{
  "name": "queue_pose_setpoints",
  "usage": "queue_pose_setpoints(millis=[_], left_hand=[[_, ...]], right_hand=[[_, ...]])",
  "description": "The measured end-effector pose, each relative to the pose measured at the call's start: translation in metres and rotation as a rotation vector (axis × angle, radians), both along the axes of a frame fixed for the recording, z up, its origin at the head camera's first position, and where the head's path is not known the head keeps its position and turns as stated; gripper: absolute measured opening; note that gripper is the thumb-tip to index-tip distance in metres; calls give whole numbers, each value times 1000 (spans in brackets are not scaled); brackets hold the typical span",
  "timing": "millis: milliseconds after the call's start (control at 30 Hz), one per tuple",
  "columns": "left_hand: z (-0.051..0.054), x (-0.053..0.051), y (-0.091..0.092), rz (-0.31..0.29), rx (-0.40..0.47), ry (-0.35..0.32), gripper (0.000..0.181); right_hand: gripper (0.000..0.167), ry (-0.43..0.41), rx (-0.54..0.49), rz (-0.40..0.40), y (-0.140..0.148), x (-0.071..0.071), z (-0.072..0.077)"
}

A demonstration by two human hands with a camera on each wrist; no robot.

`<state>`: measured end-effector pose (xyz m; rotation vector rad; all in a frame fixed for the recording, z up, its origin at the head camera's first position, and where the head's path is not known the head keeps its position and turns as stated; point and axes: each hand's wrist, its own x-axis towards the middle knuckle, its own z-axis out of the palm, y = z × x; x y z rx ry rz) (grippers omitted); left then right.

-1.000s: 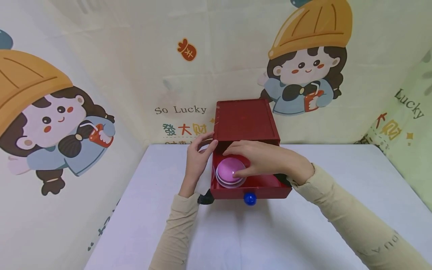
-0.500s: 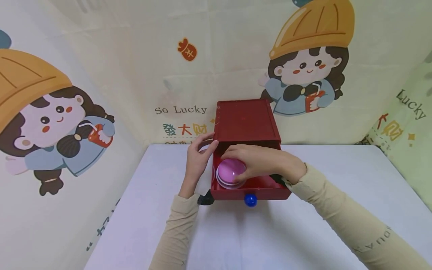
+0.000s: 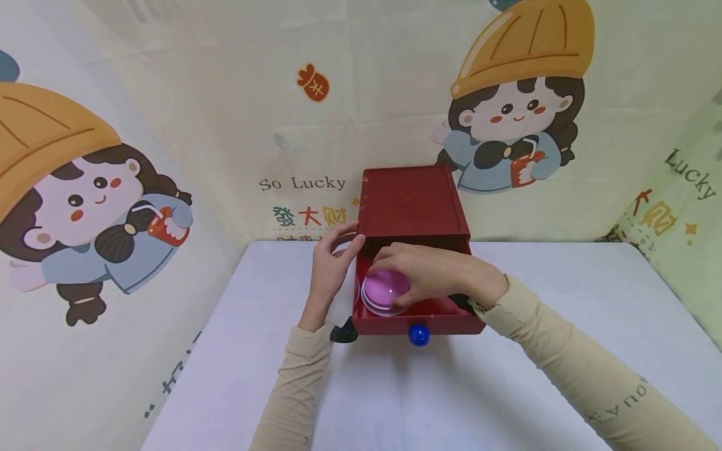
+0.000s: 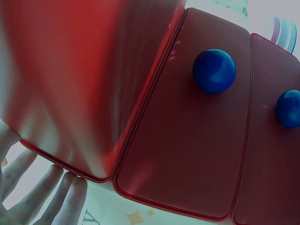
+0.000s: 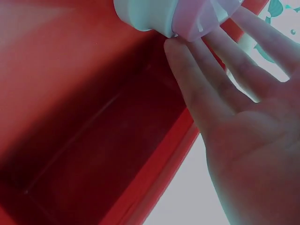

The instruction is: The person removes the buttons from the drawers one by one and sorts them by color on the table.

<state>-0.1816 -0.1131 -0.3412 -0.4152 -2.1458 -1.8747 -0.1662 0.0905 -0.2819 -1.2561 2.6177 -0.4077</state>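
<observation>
A stack of round cups or bowls sits at the left of a pulled-out red drawer [image 3: 451,324]; its top piece is a pink cup [image 3: 383,289], with pale rims [image 3: 373,309] below. My right hand [image 3: 429,270] pinches the pink cup from the right, thumb at the near side and fingers at the far side. In the right wrist view, the fingertips touch the pink cup [image 5: 192,18] beside a paler cup [image 5: 145,14]. My left hand [image 3: 329,268] rests against the left side of the red cabinet [image 3: 414,200], its fingers fairly straight. The drawer's back is hidden.
A blue knob [image 3: 419,335] juts from the drawer front. Lower drawers with blue knobs [image 4: 214,71] show in the left wrist view. The cabinet stands on a white table [image 3: 553,313], before a printed cloth backdrop [image 3: 395,81]. Black wrist mounts [image 3: 344,331] sit near the cuffs.
My right hand has moved slightly left and down, its fingers drawing in around the pink cup. My left hand, the cabinet and the drawer stay about where they were.
</observation>
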Motion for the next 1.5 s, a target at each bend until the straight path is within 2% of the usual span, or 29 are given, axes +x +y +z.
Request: queue_pose_setpoints(millis=[400,567,833,1067,1500], left_hand=[[1,2,1,-7,3,-6,38],[1,2,1,-6,-4,-5,39],[1,2,0,-4,-1,4,39],[1,3,-1,3,-9,4,39],[1,2,0,4,-10,8,39]], right_hand=[[57,41,-27,18,4,2,2],[60,42,-52,-7,7,3,5],[62,46,-69,9,10,4,13],[61,67,-121,33,15,6,19],[61,110,-217,3,34,14,26]])
